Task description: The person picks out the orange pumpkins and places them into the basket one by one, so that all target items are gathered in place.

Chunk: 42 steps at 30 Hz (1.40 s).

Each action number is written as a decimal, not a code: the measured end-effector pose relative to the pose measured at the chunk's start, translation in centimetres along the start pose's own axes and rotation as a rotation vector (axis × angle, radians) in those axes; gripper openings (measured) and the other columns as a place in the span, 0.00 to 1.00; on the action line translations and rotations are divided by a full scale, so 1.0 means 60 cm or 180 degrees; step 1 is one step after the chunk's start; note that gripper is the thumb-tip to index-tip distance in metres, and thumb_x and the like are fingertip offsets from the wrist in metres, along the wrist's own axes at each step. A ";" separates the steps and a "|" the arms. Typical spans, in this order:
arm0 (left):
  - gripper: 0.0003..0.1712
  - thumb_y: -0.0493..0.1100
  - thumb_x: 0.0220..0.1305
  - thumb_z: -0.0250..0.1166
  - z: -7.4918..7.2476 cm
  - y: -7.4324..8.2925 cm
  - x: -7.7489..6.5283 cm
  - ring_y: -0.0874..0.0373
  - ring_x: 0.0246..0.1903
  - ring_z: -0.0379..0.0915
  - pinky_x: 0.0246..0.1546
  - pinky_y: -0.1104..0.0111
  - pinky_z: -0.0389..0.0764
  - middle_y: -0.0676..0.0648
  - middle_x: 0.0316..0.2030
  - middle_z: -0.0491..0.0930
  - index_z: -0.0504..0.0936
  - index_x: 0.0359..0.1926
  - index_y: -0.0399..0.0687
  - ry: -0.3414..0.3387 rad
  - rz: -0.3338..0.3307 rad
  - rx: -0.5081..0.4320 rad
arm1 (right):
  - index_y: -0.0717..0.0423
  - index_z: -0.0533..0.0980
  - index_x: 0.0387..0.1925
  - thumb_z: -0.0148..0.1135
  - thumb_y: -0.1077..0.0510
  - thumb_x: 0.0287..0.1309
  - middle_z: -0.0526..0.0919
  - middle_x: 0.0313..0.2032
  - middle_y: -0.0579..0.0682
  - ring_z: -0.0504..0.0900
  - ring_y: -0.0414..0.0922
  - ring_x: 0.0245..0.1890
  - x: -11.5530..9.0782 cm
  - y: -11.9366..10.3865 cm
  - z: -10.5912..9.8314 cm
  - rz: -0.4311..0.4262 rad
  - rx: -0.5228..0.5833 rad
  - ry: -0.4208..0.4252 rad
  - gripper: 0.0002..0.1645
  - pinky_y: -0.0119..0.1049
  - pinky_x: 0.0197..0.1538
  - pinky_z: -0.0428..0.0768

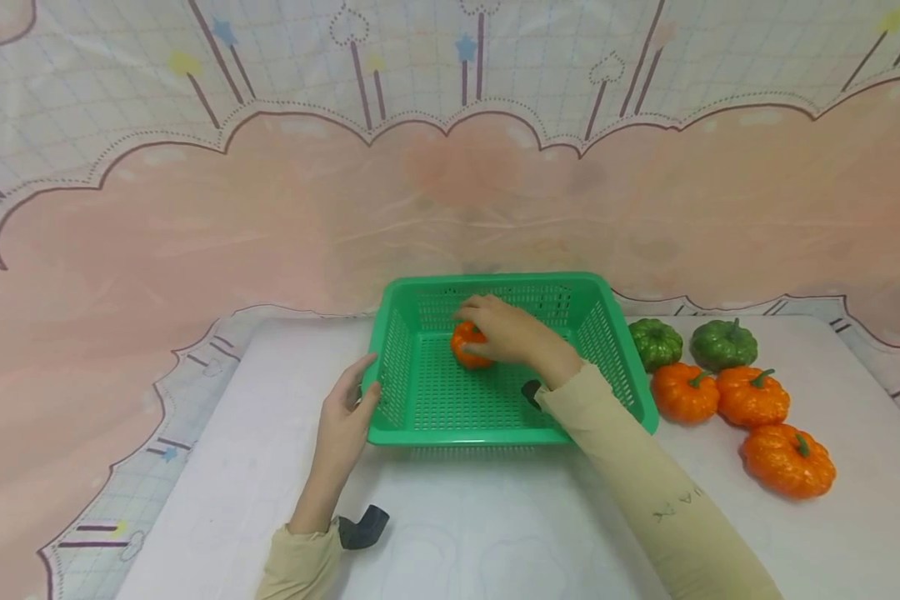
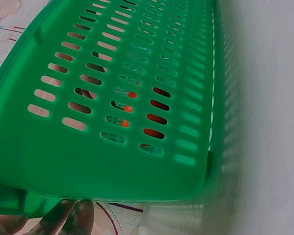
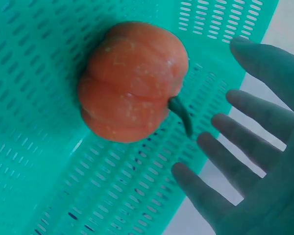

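Note:
An orange toy pumpkin point(image 1: 465, 344) with a green stem lies inside the green plastic basket point(image 1: 486, 437). Over it in the head view reaches my right hand point(image 1: 506, 329). The right wrist view shows that hand point(image 3: 255, 137) with spread fingers, apart from the pumpkin point(image 3: 132, 83), whose stem points toward them. My left hand point(image 1: 347, 408) is at the basket's left side, its thumb and fingertips right at the rim. In the left wrist view, fingertips point(image 2: 76, 215) show at the edge of the slotted basket wall point(image 2: 98, 156).
Right of the basket sit two green pumpkins point(image 1: 723, 344) and three orange pumpkins point(image 1: 787, 461) on the white tabletop point(image 1: 450, 517). A patterned cloth point(image 1: 450, 192) hangs behind. A dark wrist device point(image 1: 363, 527) shows by the left sleeve.

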<state>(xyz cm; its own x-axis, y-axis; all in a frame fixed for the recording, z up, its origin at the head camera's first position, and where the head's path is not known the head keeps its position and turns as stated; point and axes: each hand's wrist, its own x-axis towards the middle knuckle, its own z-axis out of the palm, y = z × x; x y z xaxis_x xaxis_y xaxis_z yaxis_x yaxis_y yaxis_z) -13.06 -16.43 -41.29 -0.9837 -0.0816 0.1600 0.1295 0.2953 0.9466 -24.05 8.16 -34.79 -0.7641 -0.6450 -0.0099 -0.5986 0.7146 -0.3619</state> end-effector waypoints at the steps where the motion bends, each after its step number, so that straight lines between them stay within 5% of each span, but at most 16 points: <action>1: 0.25 0.39 0.75 0.53 0.000 0.000 0.000 0.43 0.72 0.57 0.70 0.48 0.65 0.41 0.72 0.62 0.67 0.71 0.44 0.0005 -0.0002 0.0005 | 0.61 0.72 0.64 0.65 0.54 0.66 0.71 0.66 0.59 0.67 0.57 0.68 -0.002 -0.001 -0.001 -0.0006 0.0001 0.0012 0.29 0.51 0.69 0.71; 7: 0.25 0.40 0.75 0.53 0.000 0.000 -0.001 0.42 0.72 0.59 0.69 0.48 0.67 0.41 0.72 0.63 0.67 0.71 0.44 0.0027 0.0005 0.0017 | 0.61 0.72 0.64 0.65 0.53 0.66 0.71 0.66 0.59 0.65 0.60 0.70 -0.013 -0.007 -0.009 -0.0004 0.0037 0.0059 0.29 0.53 0.73 0.64; 14: 0.26 0.39 0.75 0.53 0.002 0.000 -0.001 0.43 0.71 0.61 0.68 0.49 0.68 0.42 0.72 0.63 0.66 0.71 0.46 0.0012 -0.0010 0.0001 | 0.60 0.73 0.64 0.65 0.53 0.65 0.71 0.66 0.58 0.67 0.57 0.68 -0.027 -0.013 -0.015 -0.0015 -0.0014 0.0160 0.29 0.51 0.68 0.72; 22: 0.25 0.39 0.75 0.53 0.002 0.001 0.000 0.42 0.72 0.59 0.69 0.48 0.66 0.41 0.72 0.63 0.66 0.71 0.45 -0.0003 0.0005 -0.0039 | 0.62 0.73 0.64 0.66 0.56 0.64 0.72 0.65 0.58 0.69 0.57 0.67 -0.043 -0.014 -0.017 -0.0096 -0.0077 0.0333 0.29 0.52 0.74 0.63; 29: 0.25 0.39 0.75 0.53 0.002 -0.001 0.000 0.43 0.72 0.59 0.69 0.48 0.67 0.42 0.72 0.63 0.67 0.71 0.45 0.0006 0.0017 -0.0025 | 0.61 0.73 0.63 0.67 0.55 0.63 0.72 0.65 0.57 0.69 0.56 0.66 -0.062 -0.020 -0.020 -0.0105 -0.0079 0.0452 0.30 0.49 0.67 0.73; 36: 0.25 0.39 0.75 0.53 0.000 -0.002 0.000 0.40 0.72 0.58 0.69 0.46 0.66 0.40 0.72 0.62 0.66 0.71 0.44 -0.0011 0.0025 -0.0036 | 0.60 0.73 0.63 0.69 0.54 0.62 0.73 0.65 0.57 0.68 0.55 0.67 -0.078 -0.023 -0.026 -0.0138 -0.0037 0.0579 0.31 0.52 0.73 0.66; 42: 0.25 0.39 0.75 0.53 0.001 0.001 -0.001 0.41 0.72 0.57 0.69 0.46 0.65 0.41 0.72 0.62 0.67 0.71 0.44 0.0001 0.0015 -0.0044 | 0.58 0.73 0.64 0.68 0.54 0.62 0.72 0.65 0.56 0.68 0.55 0.67 -0.090 -0.023 -0.031 -0.0104 -0.0034 0.0618 0.30 0.52 0.67 0.73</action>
<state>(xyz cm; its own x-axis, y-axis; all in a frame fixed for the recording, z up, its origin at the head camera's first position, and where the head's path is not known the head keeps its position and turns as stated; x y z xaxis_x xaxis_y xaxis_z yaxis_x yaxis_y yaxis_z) -12.99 -16.37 -41.27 -0.9831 -0.0804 0.1647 0.1359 0.2827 0.9495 -19.54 11.16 -32.52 -0.7757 -0.6042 0.1821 -0.6255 0.6978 -0.3492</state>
